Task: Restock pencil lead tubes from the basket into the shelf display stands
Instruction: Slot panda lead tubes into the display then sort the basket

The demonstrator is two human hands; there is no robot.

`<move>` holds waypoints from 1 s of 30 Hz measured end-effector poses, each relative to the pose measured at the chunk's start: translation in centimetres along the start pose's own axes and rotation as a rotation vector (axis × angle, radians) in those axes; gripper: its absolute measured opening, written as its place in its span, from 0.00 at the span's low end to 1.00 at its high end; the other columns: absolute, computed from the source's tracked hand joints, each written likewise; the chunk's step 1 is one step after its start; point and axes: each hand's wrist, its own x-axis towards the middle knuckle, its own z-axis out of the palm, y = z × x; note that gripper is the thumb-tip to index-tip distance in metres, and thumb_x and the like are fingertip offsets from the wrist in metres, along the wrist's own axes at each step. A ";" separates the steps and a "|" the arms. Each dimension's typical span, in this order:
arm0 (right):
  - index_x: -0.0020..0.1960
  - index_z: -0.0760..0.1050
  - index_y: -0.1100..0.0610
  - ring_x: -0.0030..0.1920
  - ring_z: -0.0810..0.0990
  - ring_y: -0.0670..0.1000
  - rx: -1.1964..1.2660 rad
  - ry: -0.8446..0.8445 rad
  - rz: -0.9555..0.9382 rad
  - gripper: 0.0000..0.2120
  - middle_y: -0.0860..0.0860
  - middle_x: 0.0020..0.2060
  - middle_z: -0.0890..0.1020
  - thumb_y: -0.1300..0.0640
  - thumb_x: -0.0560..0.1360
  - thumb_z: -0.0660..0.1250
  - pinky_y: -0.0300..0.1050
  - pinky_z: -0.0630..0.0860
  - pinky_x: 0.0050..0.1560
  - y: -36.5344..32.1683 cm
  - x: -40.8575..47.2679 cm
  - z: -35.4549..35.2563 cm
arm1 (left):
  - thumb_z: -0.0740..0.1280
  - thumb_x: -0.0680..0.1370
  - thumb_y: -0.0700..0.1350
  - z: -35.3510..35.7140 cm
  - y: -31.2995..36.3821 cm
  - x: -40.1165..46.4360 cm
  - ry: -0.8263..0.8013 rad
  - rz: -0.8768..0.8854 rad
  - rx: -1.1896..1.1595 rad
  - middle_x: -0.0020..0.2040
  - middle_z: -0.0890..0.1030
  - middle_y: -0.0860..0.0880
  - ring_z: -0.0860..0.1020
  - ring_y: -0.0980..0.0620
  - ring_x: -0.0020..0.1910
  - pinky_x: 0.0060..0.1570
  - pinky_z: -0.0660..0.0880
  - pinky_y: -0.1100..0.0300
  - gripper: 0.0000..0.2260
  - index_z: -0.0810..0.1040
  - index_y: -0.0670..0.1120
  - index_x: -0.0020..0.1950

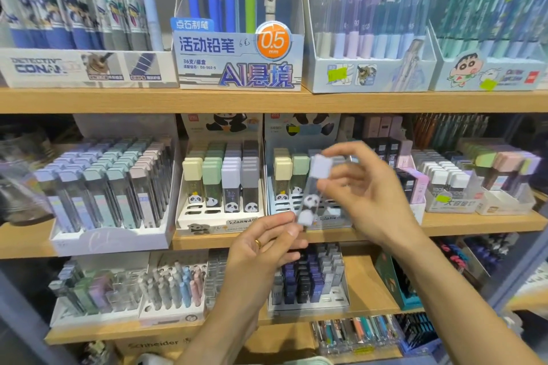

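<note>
A clear lead tube with a pale lilac cap and a panda print stands upright in front of the middle shelf. My left hand pinches its bottom end; my right hand pinches its upper part just under the cap. Behind it sits the right panda display stand, with yellow and green tubes in its left slots. The left panda stand holds yellow, green, lilac and grey tubes. The basket is not in view.
A large white stand of pastel tubes fills the middle shelf's left. More lead boxes crowd its right. Mechanical pencil boxes line the upper shelf, and smaller lead stands sit on the lower shelf.
</note>
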 end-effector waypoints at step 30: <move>0.64 0.78 0.54 0.43 0.70 0.45 -0.731 0.170 -0.256 0.19 0.50 0.53 0.70 0.63 0.75 0.74 0.41 0.70 0.40 3.7 0.7 1.3 | 0.71 0.80 0.42 -0.6 -1.5 0.0 -0.035 0.110 0.326 0.51 0.84 0.56 0.86 0.49 0.48 0.47 0.81 0.58 0.18 0.75 0.59 0.67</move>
